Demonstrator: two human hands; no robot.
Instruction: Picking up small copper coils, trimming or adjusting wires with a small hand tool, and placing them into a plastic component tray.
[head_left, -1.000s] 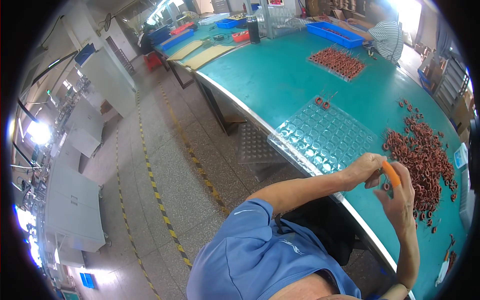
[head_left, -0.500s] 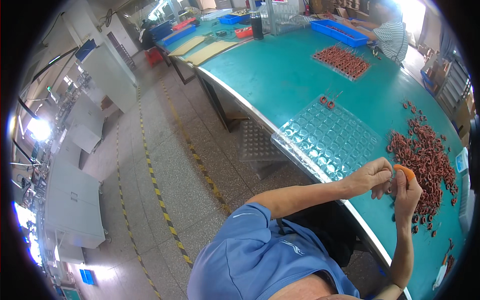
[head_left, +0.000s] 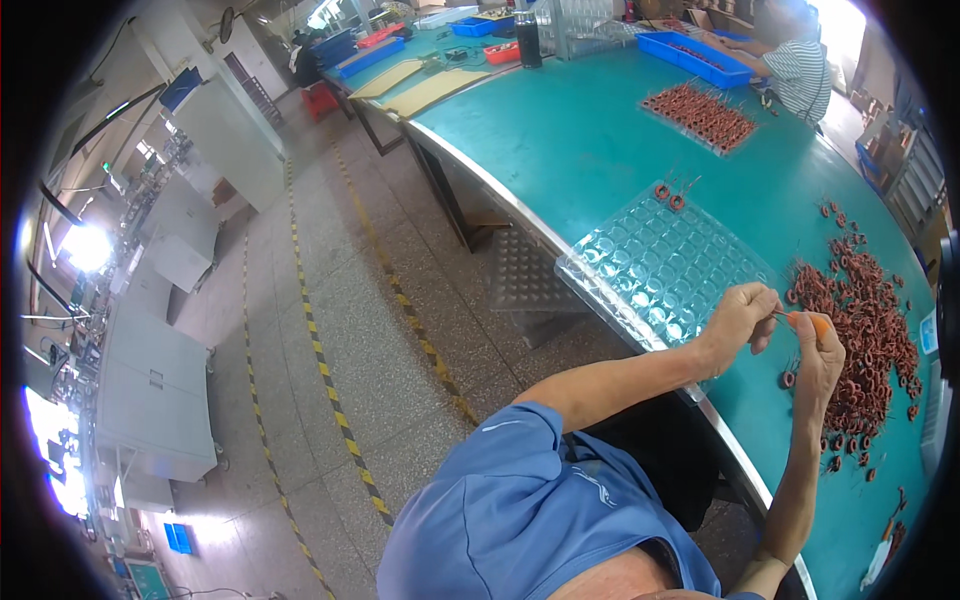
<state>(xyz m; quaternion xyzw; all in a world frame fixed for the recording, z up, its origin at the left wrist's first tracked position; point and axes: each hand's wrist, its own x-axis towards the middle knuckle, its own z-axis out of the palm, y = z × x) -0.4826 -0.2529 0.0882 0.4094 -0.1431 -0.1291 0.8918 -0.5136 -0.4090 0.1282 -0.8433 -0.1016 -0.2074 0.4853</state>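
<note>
Both hands [head_left: 785,335] pinch orange tool [head_left: 812,322] btwn them, above clear tray [head_left: 660,262].

Small part between hands [head_left: 785,335] too tiny to ID; co-worker [head_left: 795,60] cut off.

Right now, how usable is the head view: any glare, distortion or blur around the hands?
Head view: strong fisheye bend along the green table edge; blown-out glare at the left windows and top right; the clear blister tray glints; left hand and right hand are small but fairly sharp; dark vignette rims the frame.
</note>
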